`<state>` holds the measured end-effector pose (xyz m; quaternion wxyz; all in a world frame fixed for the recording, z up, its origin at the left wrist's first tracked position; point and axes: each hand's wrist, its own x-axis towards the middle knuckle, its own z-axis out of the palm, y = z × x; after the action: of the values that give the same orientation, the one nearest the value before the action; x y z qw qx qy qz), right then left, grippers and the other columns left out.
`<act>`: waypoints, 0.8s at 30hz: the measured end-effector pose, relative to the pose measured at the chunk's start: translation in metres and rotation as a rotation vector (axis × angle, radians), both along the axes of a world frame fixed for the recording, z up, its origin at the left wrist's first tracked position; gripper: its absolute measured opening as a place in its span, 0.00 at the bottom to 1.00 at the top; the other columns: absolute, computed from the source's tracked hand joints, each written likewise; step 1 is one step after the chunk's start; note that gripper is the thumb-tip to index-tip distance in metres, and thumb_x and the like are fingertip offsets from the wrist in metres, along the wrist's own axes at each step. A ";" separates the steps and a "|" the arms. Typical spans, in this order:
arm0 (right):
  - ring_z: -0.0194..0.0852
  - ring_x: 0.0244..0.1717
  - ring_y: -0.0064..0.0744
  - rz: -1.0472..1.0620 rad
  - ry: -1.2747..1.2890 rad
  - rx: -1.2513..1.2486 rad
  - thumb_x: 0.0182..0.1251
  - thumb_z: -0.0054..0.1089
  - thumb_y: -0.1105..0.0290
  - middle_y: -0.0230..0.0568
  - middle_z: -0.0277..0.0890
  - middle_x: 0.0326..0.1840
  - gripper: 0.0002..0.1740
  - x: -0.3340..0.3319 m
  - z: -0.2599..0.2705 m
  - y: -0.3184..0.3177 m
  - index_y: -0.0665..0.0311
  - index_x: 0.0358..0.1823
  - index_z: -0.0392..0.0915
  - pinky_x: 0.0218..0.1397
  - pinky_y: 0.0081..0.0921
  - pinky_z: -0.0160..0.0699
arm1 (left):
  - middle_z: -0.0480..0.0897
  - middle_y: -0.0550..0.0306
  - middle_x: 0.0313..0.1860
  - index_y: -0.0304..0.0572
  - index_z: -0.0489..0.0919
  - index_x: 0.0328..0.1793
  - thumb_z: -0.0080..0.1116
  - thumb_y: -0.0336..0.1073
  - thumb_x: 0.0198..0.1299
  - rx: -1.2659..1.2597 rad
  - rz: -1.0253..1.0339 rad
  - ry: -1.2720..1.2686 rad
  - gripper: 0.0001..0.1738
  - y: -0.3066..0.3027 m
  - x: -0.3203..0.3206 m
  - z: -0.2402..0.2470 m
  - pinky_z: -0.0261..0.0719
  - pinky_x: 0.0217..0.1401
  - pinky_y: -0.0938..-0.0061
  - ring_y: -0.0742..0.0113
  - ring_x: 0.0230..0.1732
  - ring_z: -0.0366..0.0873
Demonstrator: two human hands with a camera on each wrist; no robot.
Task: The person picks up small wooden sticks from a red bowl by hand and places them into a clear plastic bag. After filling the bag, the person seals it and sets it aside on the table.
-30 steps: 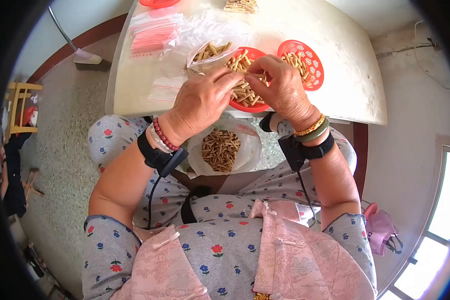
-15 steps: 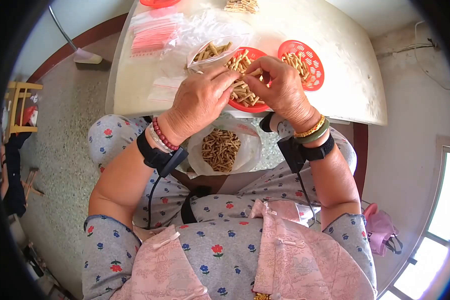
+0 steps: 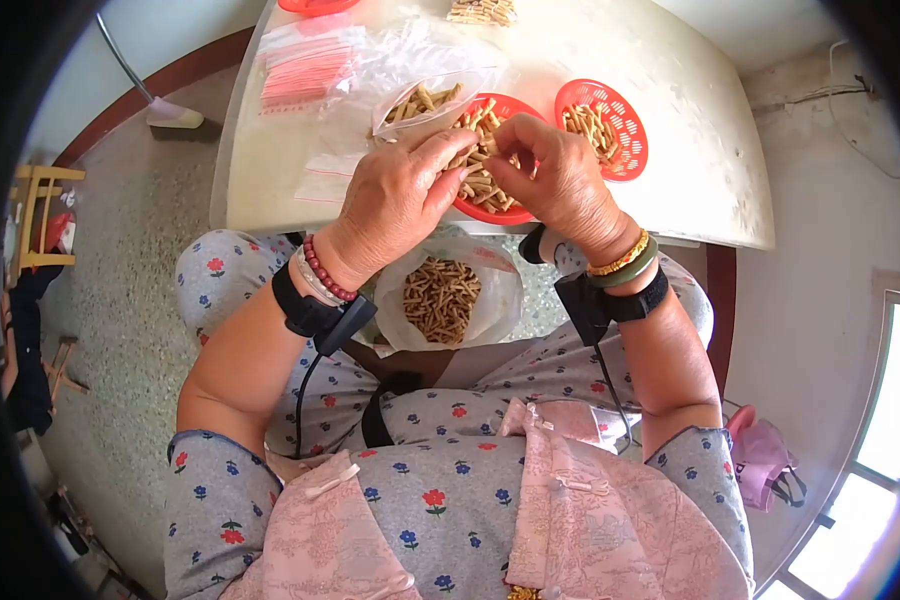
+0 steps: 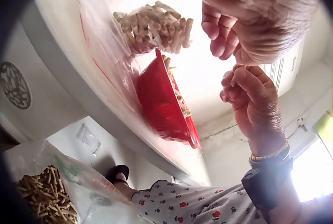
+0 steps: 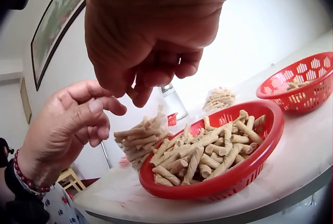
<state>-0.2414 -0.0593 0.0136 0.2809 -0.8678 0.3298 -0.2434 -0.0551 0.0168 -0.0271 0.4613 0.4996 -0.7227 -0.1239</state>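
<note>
Both hands are raised over a red plastic basket [image 5: 276,125] heaped with short twisted tan sticks [image 5: 221,148]. My left hand [image 3: 395,195] is at the basket's left side, thumb and forefinger apart and the other fingers loosely bent, with nothing seen between them. At the right, my right hand [image 3: 560,180] has its thumb and fingertips together, and a small pale end of a twisted stick shows between them in the right wrist view; the rest is hidden. An opened clear bag of sticks [image 3: 425,103] stands just beyond my left hand.
A second red basket [image 3: 630,125] with some sticks is to the right on the white table [image 3: 690,150]. Flat pink-edged bags [image 3: 310,68] lie at the back left, and another pack of sticks [image 3: 482,12] at the far edge. Below, a large plastic bag [image 3: 495,300] holds more sticks.
The hands have drawn slightly apart; the left thumb and forefinger have opened away from the right fingertips, where a stick was held between both hands. The baskets and bags stay put.
</note>
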 end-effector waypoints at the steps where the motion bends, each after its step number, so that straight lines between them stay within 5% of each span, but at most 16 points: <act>1: 0.82 0.29 0.38 0.017 0.043 -0.015 0.60 0.67 0.67 0.39 0.82 0.29 0.10 0.000 0.001 0.001 0.63 0.37 0.77 0.33 0.31 0.80 | 0.84 0.49 0.46 0.39 0.77 0.56 0.62 0.23 0.57 -0.025 0.004 -0.024 0.19 0.000 0.001 0.000 0.83 0.42 0.67 0.54 0.40 0.84; 5: 0.83 0.30 0.41 0.047 0.102 -0.012 0.60 0.67 0.65 0.39 0.83 0.29 0.10 0.001 0.004 0.001 0.62 0.37 0.78 0.33 0.33 0.81 | 0.84 0.50 0.45 0.42 0.78 0.55 0.64 0.30 0.59 -0.045 0.009 -0.017 0.17 -0.002 0.001 -0.004 0.82 0.40 0.63 0.51 0.39 0.84; 24: 0.80 0.31 0.41 0.168 0.077 -0.112 0.60 0.66 0.67 0.39 0.80 0.29 0.09 0.000 -0.005 -0.001 0.62 0.37 0.78 0.32 0.35 0.79 | 0.84 0.51 0.40 0.42 0.79 0.47 0.65 0.29 0.58 -0.015 0.003 0.031 0.12 -0.001 0.002 0.001 0.81 0.38 0.65 0.52 0.37 0.83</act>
<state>-0.2410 -0.0600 0.0083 0.2386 -0.9154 0.2521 -0.2037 -0.0529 0.0157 -0.0264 0.4762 0.4952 -0.7157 -0.1254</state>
